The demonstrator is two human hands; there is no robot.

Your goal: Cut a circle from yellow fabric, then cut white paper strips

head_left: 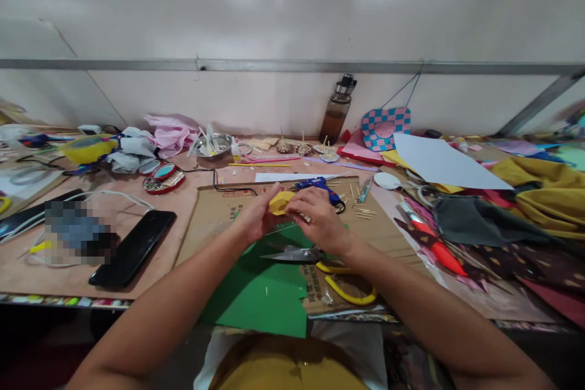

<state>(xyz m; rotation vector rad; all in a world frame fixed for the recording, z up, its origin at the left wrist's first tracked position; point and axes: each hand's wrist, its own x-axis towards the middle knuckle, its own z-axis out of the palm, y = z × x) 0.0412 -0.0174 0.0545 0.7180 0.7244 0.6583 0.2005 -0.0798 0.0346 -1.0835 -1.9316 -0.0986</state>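
Note:
A small yellow disc (280, 202), like paper or card, is held up above the work surface. My left hand (262, 214) grips it by its left side, with the thumb upright. At the right edge of the disc, my right hand (316, 214) has its fingers closed in a pinch; whether a small piece is between them is hidden. Below the hands lie scissors (292, 255) with yellow handles. They rest across a green sheet (260, 292) and a cardboard sheet (196, 219). A blue glue gun (315, 183) lies just beyond my right hand.
Several small sticks (364, 213) and a craft knife (365, 190) lie right of the glue gun. A bottle (337, 111) and a metal bowl (219, 145) stand at the back. A black phone (132, 250) is at left. Fabric (484, 219) and white paper (450, 161) are at right.

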